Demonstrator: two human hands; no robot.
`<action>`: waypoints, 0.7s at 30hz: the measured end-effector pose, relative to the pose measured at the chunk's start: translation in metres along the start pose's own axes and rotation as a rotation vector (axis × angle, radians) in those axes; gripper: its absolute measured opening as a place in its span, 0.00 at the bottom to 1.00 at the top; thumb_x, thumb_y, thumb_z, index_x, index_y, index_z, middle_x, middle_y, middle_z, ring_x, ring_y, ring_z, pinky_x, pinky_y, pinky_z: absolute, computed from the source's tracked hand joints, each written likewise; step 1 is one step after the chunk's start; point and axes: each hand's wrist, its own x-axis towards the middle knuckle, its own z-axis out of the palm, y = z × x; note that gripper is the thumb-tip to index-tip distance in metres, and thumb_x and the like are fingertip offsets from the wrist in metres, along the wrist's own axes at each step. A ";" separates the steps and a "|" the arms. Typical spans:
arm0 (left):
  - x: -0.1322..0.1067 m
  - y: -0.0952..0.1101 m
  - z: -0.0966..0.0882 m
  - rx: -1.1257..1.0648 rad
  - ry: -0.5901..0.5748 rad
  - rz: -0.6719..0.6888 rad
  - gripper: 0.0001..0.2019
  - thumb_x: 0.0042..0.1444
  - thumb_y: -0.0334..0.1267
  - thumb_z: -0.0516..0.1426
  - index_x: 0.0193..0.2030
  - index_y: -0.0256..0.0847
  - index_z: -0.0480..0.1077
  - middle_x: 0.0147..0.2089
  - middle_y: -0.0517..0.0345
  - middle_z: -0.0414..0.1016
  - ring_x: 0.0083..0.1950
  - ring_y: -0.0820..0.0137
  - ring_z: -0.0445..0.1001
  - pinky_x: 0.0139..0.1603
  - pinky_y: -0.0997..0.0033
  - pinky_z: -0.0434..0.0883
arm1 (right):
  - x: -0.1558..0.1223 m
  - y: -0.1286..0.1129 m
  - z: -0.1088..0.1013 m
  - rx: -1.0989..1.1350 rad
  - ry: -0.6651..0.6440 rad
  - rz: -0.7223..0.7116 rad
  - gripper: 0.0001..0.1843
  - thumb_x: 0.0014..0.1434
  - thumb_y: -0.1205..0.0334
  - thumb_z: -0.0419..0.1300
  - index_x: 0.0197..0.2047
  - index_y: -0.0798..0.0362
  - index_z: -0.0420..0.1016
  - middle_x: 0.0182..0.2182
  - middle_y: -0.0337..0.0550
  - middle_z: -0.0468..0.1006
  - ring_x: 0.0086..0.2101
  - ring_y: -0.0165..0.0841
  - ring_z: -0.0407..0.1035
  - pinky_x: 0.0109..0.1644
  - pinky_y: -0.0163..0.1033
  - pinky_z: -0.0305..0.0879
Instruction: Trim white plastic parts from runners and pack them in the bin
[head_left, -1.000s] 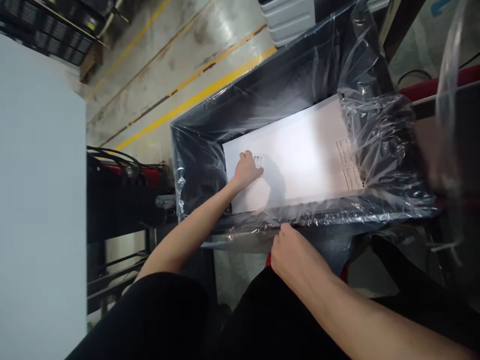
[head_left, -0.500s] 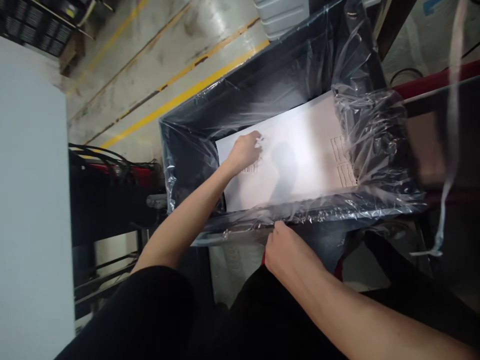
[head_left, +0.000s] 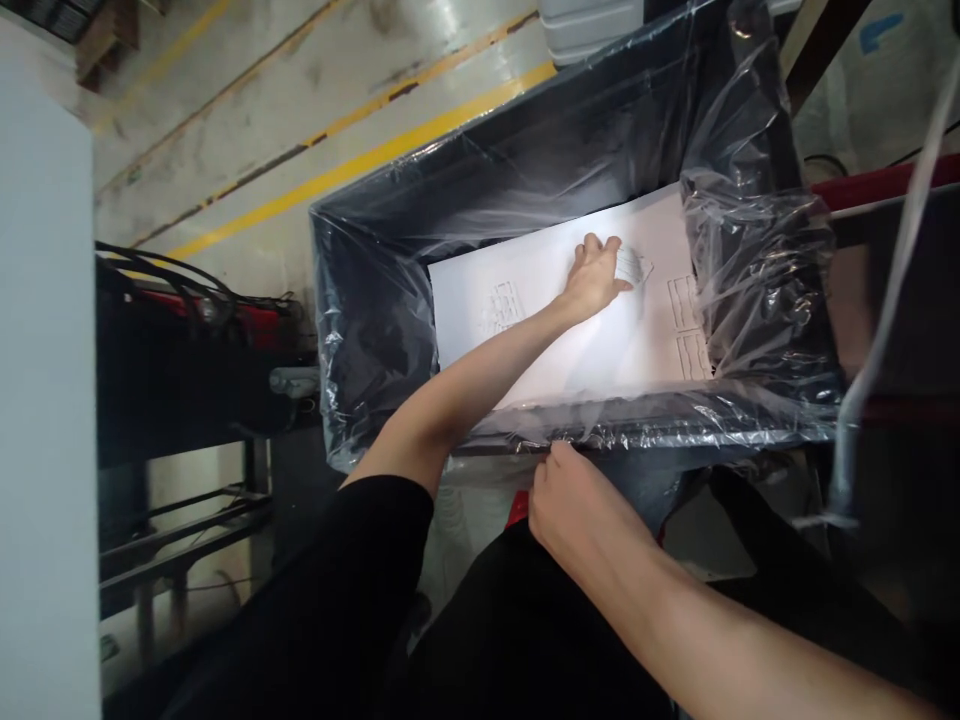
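Observation:
Inside a dark bin lined with clear plastic film (head_left: 375,300) lies a large white sheet (head_left: 547,350). My left hand (head_left: 596,275) is over the right half of the sheet, its fingers closed round a small bunch of thin white ribbed pieces (head_left: 628,268). More thin white pieces (head_left: 504,305) lie in a group on the sheet's left part. Two neat groups of similar pieces (head_left: 690,330) sit along its right edge. My right hand (head_left: 566,490) is closed at the bin's near rim, against the plastic film; its fingertips are partly hidden.
A pale panel (head_left: 45,400) stands at the far left, beside dark machinery with cables (head_left: 172,290). Grey stacked crates (head_left: 589,28) are behind the bin. A white strap (head_left: 889,350) hangs at the right. Yellow lines (head_left: 360,160) mark the floor.
My left hand has moved right across the sheet with the ribbed pieces, uncovering the group at left. My right hand stays at the near rim. The view has shifted slightly.

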 end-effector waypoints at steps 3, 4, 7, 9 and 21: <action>0.008 0.008 0.005 -0.034 0.072 -0.019 0.29 0.66 0.31 0.63 0.72 0.46 0.62 0.68 0.41 0.65 0.71 0.48 0.66 0.73 0.47 0.67 | -0.001 0.000 0.002 -0.038 0.014 0.017 0.12 0.70 0.68 0.61 0.46 0.51 0.88 0.37 0.52 0.84 0.42 0.45 0.75 0.53 0.51 0.66; 0.011 0.012 0.006 -0.046 0.087 -0.034 0.28 0.68 0.32 0.62 0.72 0.45 0.63 0.67 0.41 0.66 0.70 0.47 0.66 0.72 0.47 0.67 | -0.001 0.001 0.000 -0.061 -0.001 0.008 0.12 0.70 0.68 0.61 0.47 0.52 0.88 0.38 0.53 0.85 0.42 0.44 0.75 0.52 0.50 0.66; 0.017 0.025 0.009 -0.076 0.085 -0.010 0.25 0.68 0.36 0.62 0.70 0.37 0.66 0.68 0.37 0.66 0.70 0.43 0.65 0.72 0.44 0.67 | -0.002 0.004 -0.012 -0.134 -0.095 -0.038 0.13 0.69 0.69 0.61 0.48 0.55 0.88 0.40 0.56 0.85 0.40 0.44 0.76 0.48 0.48 0.68; 0.020 0.032 0.012 -0.091 0.075 0.047 0.24 0.65 0.34 0.62 0.67 0.33 0.69 0.68 0.35 0.67 0.70 0.42 0.65 0.73 0.44 0.66 | -0.003 0.005 -0.024 -0.183 -0.169 -0.046 0.14 0.69 0.71 0.61 0.51 0.59 0.87 0.42 0.59 0.85 0.41 0.45 0.77 0.48 0.48 0.69; 0.043 0.028 0.023 -0.142 0.032 0.483 0.26 0.62 0.28 0.59 0.68 0.31 0.75 0.74 0.42 0.72 0.74 0.55 0.67 0.78 0.57 0.63 | -0.010 0.002 -0.046 -0.343 -0.255 -0.040 0.15 0.68 0.73 0.60 0.55 0.63 0.84 0.39 0.57 0.83 0.41 0.43 0.76 0.49 0.45 0.71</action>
